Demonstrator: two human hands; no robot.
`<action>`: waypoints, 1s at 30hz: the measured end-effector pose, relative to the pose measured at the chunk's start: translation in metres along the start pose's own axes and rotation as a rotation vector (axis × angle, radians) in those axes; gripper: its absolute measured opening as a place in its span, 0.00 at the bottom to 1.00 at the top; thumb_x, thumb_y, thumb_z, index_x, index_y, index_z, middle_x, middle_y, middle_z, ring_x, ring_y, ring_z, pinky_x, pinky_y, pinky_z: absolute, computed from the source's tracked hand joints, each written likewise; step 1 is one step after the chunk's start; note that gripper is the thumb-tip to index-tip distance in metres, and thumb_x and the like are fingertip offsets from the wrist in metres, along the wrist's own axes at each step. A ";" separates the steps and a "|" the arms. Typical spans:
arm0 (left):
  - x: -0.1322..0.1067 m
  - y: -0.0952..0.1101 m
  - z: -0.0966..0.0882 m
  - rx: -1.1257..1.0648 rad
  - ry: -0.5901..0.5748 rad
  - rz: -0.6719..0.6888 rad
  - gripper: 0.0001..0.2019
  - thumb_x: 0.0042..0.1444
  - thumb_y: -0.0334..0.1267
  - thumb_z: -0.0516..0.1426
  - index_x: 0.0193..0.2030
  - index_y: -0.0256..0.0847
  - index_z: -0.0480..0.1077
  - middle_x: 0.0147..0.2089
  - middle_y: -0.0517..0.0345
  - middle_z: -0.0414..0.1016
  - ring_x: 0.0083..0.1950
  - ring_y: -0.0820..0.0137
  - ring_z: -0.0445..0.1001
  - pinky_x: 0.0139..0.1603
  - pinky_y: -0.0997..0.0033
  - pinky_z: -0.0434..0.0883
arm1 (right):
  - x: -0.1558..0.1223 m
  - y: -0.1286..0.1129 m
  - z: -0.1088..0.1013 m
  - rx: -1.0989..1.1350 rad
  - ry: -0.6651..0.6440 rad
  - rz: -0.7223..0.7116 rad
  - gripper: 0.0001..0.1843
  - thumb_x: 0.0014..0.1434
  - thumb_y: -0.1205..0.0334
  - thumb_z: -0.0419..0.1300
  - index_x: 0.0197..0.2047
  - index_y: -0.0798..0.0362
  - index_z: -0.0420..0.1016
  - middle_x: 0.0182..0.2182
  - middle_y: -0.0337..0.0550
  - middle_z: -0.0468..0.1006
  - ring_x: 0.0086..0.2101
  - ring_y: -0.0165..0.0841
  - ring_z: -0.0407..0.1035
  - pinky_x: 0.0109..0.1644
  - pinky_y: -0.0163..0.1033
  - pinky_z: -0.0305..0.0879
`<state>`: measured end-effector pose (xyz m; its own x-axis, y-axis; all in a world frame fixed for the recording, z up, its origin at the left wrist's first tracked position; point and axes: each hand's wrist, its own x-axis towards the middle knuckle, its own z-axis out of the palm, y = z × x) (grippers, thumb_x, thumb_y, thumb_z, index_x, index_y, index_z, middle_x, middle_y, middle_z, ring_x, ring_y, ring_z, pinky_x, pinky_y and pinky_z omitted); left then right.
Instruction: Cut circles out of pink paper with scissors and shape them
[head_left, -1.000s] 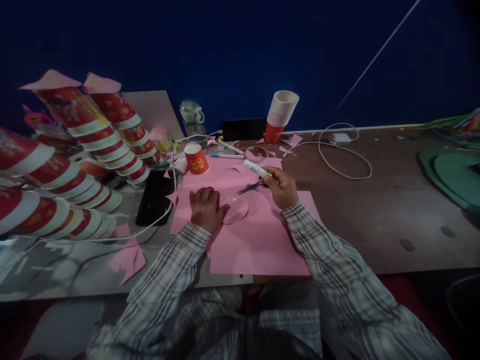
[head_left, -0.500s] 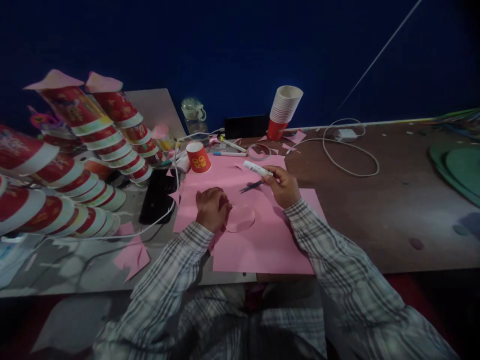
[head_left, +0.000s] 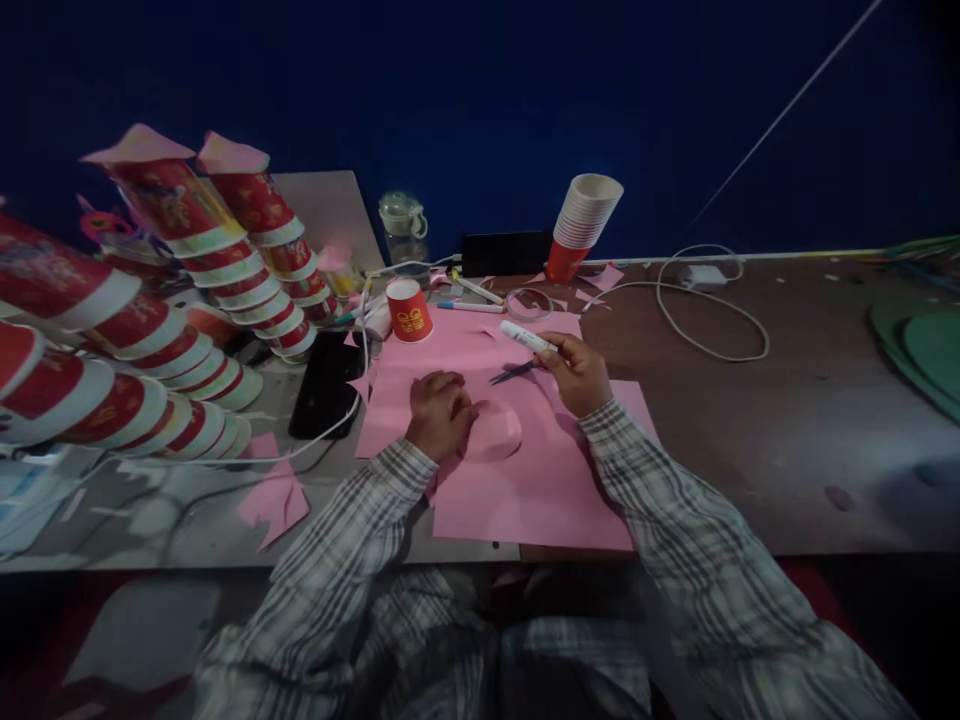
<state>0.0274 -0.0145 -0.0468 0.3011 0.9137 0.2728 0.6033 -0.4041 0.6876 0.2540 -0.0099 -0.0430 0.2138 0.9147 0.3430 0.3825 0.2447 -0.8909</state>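
Observation:
My right hand (head_left: 581, 375) is closed around a white tube that looks like a glue stick (head_left: 528, 337), tilted above pink paper. Dark scissors blades (head_left: 513, 373) stick out just below that hand, pointing left; their handles are hidden, so I cannot tell whether the hand touches them. With its fingers curled, my left hand (head_left: 441, 415) pinches the left edge of a round pink paper cutout (head_left: 493, 432). The cutout lies over large pink sheets (head_left: 532, 505). Beyond my left hand, a red paper cup (head_left: 409, 312) stands upside down.
Towers of red-and-white paper cups (head_left: 225, 250) lean at left beside a black phone (head_left: 327, 385). A cup stack (head_left: 581, 225), a tape roll (head_left: 529, 304) and a lidded bottle (head_left: 405, 228) line the back. A white cable (head_left: 750, 320) loops at right. Pink scraps (head_left: 277, 495) lie at left.
The whole view has shifted slightly, with the table's things now further right in it. Both hands keep nearly the same pose on the paper and the white tube.

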 end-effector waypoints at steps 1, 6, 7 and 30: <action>0.000 0.002 -0.001 -0.111 -0.021 0.006 0.04 0.48 0.31 0.61 0.26 0.40 0.69 0.48 0.50 0.74 0.55 0.59 0.69 0.61 0.49 0.62 | 0.001 0.000 -0.001 -0.001 0.010 -0.001 0.18 0.58 0.53 0.57 0.46 0.55 0.75 0.29 0.43 0.78 0.31 0.34 0.72 0.39 0.43 0.70; -0.004 0.014 -0.007 -0.684 -0.244 -0.055 0.05 0.51 0.36 0.59 0.28 0.39 0.67 0.42 0.50 0.75 0.45 0.67 0.74 0.51 0.64 0.70 | 0.015 0.002 -0.005 -0.019 0.048 0.025 0.18 0.57 0.53 0.57 0.46 0.55 0.76 0.27 0.41 0.77 0.28 0.33 0.70 0.34 0.40 0.68; -0.005 0.017 -0.008 -0.746 -0.278 -0.078 0.07 0.50 0.37 0.60 0.28 0.39 0.66 0.41 0.50 0.75 0.44 0.67 0.74 0.49 0.64 0.71 | 0.021 0.002 -0.004 -0.038 0.046 0.032 0.18 0.57 0.54 0.57 0.46 0.55 0.76 0.27 0.41 0.77 0.28 0.33 0.70 0.33 0.40 0.68; 0.003 0.017 -0.013 -1.043 -0.172 -0.369 0.22 0.40 0.52 0.68 0.26 0.37 0.66 0.33 0.55 0.72 0.33 0.73 0.69 0.36 0.71 0.67 | 0.133 0.029 0.079 -0.661 -0.082 0.054 0.18 0.60 0.62 0.55 0.50 0.49 0.79 0.48 0.51 0.76 0.50 0.46 0.65 0.57 0.50 0.58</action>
<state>0.0290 -0.0175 -0.0260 0.3786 0.9195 -0.1060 -0.2131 0.1981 0.9567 0.2225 0.1438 -0.0468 0.1896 0.9479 0.2560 0.8491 -0.0273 -0.5275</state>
